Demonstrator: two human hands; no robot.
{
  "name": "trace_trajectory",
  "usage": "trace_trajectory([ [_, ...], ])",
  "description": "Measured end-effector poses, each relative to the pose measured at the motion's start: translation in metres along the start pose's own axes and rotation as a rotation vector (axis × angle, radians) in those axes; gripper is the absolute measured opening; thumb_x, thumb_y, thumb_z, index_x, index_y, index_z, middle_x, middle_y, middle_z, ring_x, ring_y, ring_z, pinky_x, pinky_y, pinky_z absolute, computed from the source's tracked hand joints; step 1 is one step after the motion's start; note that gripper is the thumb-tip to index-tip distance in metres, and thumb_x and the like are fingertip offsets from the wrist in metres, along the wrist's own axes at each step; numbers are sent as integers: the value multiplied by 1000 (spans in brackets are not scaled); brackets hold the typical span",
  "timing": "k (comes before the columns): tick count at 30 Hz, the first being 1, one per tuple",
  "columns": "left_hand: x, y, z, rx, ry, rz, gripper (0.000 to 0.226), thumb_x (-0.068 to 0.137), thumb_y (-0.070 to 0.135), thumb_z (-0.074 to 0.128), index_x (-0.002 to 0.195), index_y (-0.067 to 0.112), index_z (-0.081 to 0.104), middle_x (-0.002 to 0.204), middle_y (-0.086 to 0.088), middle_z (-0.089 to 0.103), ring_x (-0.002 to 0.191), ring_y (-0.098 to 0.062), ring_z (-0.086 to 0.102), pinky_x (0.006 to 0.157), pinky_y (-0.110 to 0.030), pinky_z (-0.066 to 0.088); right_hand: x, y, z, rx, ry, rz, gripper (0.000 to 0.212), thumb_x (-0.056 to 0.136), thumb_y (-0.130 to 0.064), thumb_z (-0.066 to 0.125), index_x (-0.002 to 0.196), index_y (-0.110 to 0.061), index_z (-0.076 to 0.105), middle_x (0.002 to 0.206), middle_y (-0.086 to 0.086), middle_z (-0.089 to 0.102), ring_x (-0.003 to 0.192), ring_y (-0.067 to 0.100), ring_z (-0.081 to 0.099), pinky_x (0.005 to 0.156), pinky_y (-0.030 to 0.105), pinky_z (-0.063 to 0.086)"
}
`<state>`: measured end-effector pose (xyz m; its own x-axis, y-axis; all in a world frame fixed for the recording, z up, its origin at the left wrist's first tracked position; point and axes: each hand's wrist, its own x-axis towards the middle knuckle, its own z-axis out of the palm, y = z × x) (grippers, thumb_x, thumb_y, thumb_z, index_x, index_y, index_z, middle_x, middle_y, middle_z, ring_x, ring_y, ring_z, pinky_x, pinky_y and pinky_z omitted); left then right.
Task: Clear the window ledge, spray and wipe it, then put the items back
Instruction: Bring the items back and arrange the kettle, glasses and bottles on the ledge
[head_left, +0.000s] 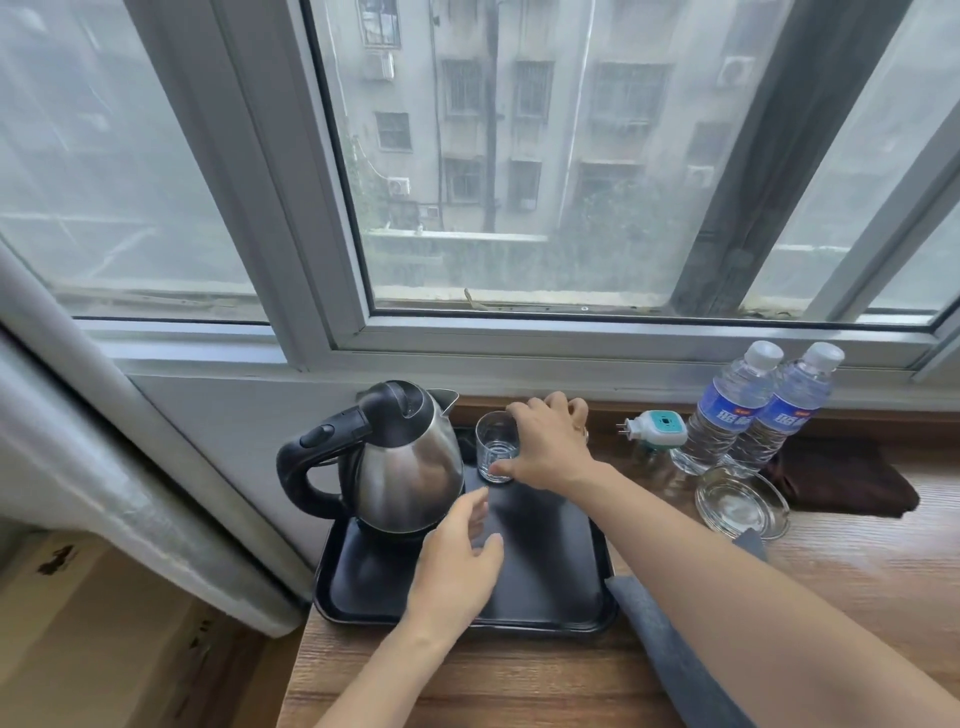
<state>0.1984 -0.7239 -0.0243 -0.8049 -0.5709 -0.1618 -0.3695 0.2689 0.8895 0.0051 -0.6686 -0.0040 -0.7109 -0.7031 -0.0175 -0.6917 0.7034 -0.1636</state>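
Head view, window ledge, items as they lie.

Item: wooden window ledge (519, 675), brown grain, below a grey-framed sliding window.

Item: black rectangular plastic tray (545, 571), at the ledge's left end, against the wall.

Item: stainless-steel electric kettle with black handle and lid (405, 467), upright on the tray's back left part.

Item: clear ribbed drinking glass (496, 447), upright on the tray's back edge, just beside the kettle. A second glass may stand behind the right hand; it is hidden, so this cannot be told.

Item: right hand (550, 447), reaching over the tray; thumb and fingers pinch the glass, thumb low on its side, fingers curled over the rim area.

Item: left hand (457, 566), hovering over the tray near the kettle's base, fingers relaxed and slightly spread, holding nothing.

Item: white and teal plug-in device (657, 428), two clear water bottles with blue labels (753, 410), clear round glass ashtray (743, 501), dark brown folded cloth (847, 480), grey cloth (670, 654) lying under the right forearm.

Risk, judged: the pinch on the glass is light and one-sided; a slip could tip it against the kettle or off the tray. The forearm sweeping back could drag the grey cloth or knock the ashtray.
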Motion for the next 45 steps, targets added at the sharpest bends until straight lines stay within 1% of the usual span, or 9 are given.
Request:
trace_trajectory([
  [4,-7,0,-14,60,-16,1,48,96,11,63,142,22,57,133,8,65,119,-2,62,89,1,40,-7,0,-6,224,-32,64,65,74,-57,84,125,-29,54,113,-11,52,131,22,32,110,44,15],
  [10,-17,17,-30,106,35,24,29,98,36,64,127,32,65,120,20,69,102,8,64,93,-17,49,-39,12,-11,500,161,28,73,63,-50,90,127,-39,58,111,-25,63,122,9,44,100,33,17],
  [18,-28,71,-34,137,70,143,87,69,76,74,145,46,43,131,21,57,114,-5,61,100,-34,52,-125,2,-26,884,181,-38,91,67,-38,87,145,-35,39,131,-7,61,130,3,54,110,36,46],
  [25,-46,93,-37,268,99,236,82,64,65,87,135,42,53,113,21,61,104,-1,57,85,-23,42,-156,-16,-25,921,289,-87,99,74,-23,91,156,-25,34,135,-9,60,135,12,52,112,20,38],
  [31,-50,98,-49,65,106,267,70,57,65,86,121,46,63,107,20,69,88,2,69,84,-29,58,-174,-22,-32,1113,373,-128,87,78,-21,84,152,-26,40,150,-9,53,142,15,47,112,27,41],
  [33,-50,98,-55,-24,101,303,68,55,65,84,117,47,64,105,21,71,90,0,72,83,-35,61,-176,-20,-33,1579,276,58,78,71,-30,79,144,-25,53,147,2,58,133,17,57,103,36,50],
  [35,-51,100,-61,-93,77,349,64,57,60,87,115,48,65,109,20,72,96,-3,73,86,-39,62,-176,-17,-32,2119,-50,256,70,75,-42,76,138,-13,62,143,21,58,123,35,63,93,47,54],
  [38,-53,100,-68,-169,16,396,62,60,51,90,117,47,66,114,16,73,99,-11,75,88,-42,62,-177,-20,-32,2412,-485,321,84,90,-62,66,147,-2,52,149,29,51,124,42,60,81,45,57],
  [45,-60,92,-71,-109,-63,461,66,69,21,96,125,38,65,121,17,70,110,-11,72,91,-35,61,-175,-27,-33,2472,-416,241,82,74,-45,92,133,2,60,130,25,64,101,30,70,71,35,62],
])
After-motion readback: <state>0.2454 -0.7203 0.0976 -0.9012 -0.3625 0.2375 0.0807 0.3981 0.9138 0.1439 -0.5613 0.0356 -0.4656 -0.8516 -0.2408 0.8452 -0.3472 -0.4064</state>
